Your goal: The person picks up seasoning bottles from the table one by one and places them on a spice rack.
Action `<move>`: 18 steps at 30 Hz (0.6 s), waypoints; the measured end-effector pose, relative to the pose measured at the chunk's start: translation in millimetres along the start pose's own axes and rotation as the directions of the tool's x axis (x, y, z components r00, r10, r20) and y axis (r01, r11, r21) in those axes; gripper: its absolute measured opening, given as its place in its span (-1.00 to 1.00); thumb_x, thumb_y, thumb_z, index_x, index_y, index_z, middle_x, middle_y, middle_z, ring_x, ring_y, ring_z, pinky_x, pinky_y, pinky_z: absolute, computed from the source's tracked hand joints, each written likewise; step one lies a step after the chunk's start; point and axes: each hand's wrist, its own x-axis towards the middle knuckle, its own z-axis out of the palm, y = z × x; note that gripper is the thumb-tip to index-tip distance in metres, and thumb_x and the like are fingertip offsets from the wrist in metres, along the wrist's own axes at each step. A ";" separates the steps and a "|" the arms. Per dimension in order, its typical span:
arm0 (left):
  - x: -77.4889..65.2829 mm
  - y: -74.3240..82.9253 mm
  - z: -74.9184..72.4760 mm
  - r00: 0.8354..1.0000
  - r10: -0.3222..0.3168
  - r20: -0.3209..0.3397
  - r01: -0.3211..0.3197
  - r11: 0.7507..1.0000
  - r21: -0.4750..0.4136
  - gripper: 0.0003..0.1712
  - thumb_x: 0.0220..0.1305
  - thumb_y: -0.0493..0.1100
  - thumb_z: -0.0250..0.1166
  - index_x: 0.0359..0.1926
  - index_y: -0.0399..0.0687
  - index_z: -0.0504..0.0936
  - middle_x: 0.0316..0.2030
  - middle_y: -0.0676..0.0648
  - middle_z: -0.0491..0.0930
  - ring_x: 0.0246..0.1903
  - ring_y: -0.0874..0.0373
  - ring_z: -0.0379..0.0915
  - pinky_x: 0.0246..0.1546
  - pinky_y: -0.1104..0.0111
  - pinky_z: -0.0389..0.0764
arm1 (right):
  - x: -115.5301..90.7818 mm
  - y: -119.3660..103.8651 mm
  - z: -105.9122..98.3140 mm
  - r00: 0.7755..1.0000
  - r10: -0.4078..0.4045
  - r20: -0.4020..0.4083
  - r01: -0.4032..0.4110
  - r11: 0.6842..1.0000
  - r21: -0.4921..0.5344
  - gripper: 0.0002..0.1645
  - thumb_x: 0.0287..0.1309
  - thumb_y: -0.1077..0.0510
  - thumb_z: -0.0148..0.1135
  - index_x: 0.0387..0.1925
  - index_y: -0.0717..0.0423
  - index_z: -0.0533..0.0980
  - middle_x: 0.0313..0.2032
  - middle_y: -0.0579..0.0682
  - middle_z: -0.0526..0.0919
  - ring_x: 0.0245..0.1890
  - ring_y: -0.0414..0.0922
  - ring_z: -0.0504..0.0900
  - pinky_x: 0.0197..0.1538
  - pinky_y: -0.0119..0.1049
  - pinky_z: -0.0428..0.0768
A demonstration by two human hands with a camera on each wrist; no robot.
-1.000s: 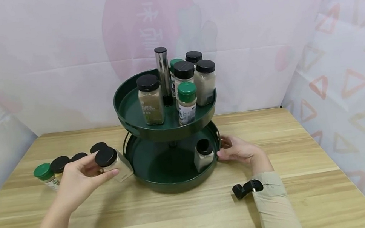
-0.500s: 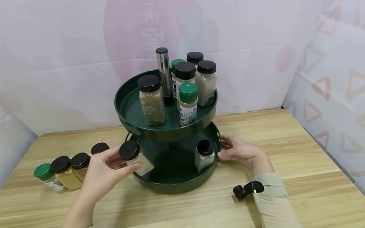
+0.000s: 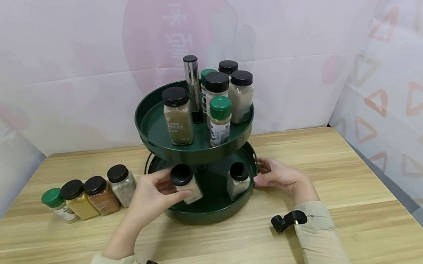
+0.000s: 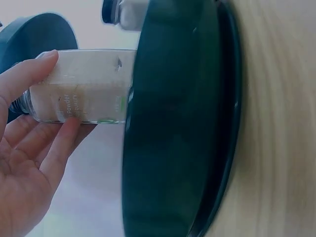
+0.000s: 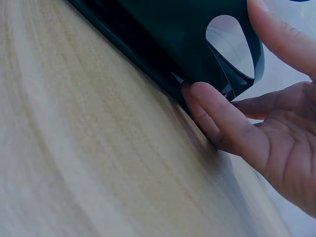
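Observation:
My left hand (image 3: 154, 198) pinches a black-capped spice jar (image 4: 84, 89) of pale powder between thumb and fingers. In the head view this jar is over the lower tier's left front; the left wrist view shows its base behind the tray wall (image 4: 168, 118). A dark green two-tier spice rack (image 3: 206, 216) stands mid-table. At its right side my right hand (image 3: 278, 174) grips the lower tray, thumb at the rim and fingers low against the outer wall, near an oval handle hole (image 5: 229, 47). Another black-capped jar (image 3: 238, 183) stands inside the lower tier on the right.
On the upper tier stand a cumin powder jar (image 3: 178, 120), a green-capped bottle (image 3: 220, 122) and several others around a metal post (image 3: 193, 86). Left on the wooden table (image 3: 226, 253) are a green-capped bottle (image 3: 60, 205) and yellow (image 3: 80, 201), reddish (image 3: 102, 196) and grey (image 3: 123, 187) jars.
My left hand has carried the pale jar rightward from beside the rack to over the lower tier, uncovering the jars at the left. My right hand has stayed at the tray's side.

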 end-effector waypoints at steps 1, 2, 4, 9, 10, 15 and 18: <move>1.1 0.1 3.4 1.000 0.005 0.006 -0.005 1.000 -0.003 -0.36 0.04 -0.17 0.56 0.19 -0.13 0.61 0.00 -0.18 0.71 -0.06 0.05 0.71 -0.07 0.34 0.71 | 0.1 0.2 -0.1 1.000 -0.001 0.000 0.001 1.000 0.001 0.19 0.21 0.24 0.32 0.54 0.32 -0.31 0.52 0.39 -0.12 0.28 -0.04 0.35 0.12 -0.42 0.57; 2.0 0.1 6.7 1.000 0.006 0.013 -0.006 1.000 -0.008 -0.36 0.04 -0.17 0.56 0.18 -0.15 0.61 0.01 -0.18 0.71 -0.05 0.03 0.71 -0.06 0.32 0.71 | 0.2 0.5 -0.2 1.000 -0.003 0.001 0.003 1.000 0.000 0.19 0.21 0.24 0.32 0.54 0.32 -0.30 0.52 0.39 -0.11 0.28 -0.04 0.35 0.12 -0.42 0.58; 3.5 0.4 12.9 1.000 0.004 0.023 -0.004 1.000 -0.005 -0.37 0.03 -0.16 0.56 0.16 -0.16 0.62 0.00 -0.17 0.71 -0.03 0.00 0.70 -0.04 0.30 0.70 | 0.6 0.9 -0.2 1.000 -0.005 0.004 0.005 1.000 0.002 0.19 0.21 0.24 0.32 0.54 0.32 -0.30 0.52 0.39 -0.10 0.27 -0.05 0.36 0.12 -0.41 0.58; 7.5 3.0 25.2 0.999 -0.004 0.047 0.005 1.000 -0.007 -0.43 0.00 -0.15 0.58 0.08 -0.12 0.67 -0.03 -0.12 0.73 -0.01 0.01 0.69 -0.01 0.27 0.69 | 0.4 0.4 0.5 1.000 -0.003 0.003 0.003 1.000 0.010 0.18 0.22 0.27 0.30 0.54 0.31 -0.31 0.52 0.38 -0.12 0.29 -0.03 0.35 0.12 -0.41 0.59; 8.3 3.7 27.1 0.999 -0.005 0.047 0.005 1.000 -0.004 -0.44 -0.01 -0.14 0.59 0.07 -0.10 0.68 -0.04 -0.11 0.73 -0.01 0.01 0.69 -0.01 0.27 0.69 | 0.3 0.3 0.7 1.000 -0.003 0.002 0.003 1.000 0.009 0.18 0.22 0.27 0.30 0.54 0.32 -0.32 0.52 0.39 -0.13 0.32 0.00 0.33 0.12 -0.41 0.59; 10.9 5.1 34.4 0.998 0.016 0.067 -0.016 1.000 -0.008 -0.51 -0.02 -0.15 0.59 0.00 -0.08 0.71 -0.08 -0.10 0.74 -0.04 0.01 0.71 -0.02 0.25 0.70 | -0.4 0.0 1.1 1.000 0.008 -0.010 -0.008 1.000 0.020 0.21 0.21 0.28 0.31 0.53 0.32 -0.35 0.54 0.38 -0.21 0.44 0.13 0.16 0.11 -0.42 0.58; 11.2 4.1 38.2 0.997 0.014 0.080 -0.013 1.000 -0.014 -0.53 -0.01 -0.16 0.59 -0.02 -0.08 0.72 -0.08 -0.10 0.74 -0.05 0.01 0.71 -0.03 0.25 0.70 | -0.2 0.3 0.7 1.000 0.009 -0.010 -0.009 1.000 0.016 0.22 0.21 0.26 0.32 0.54 0.31 -0.35 0.54 0.38 -0.21 0.44 0.13 0.15 0.11 -0.42 0.58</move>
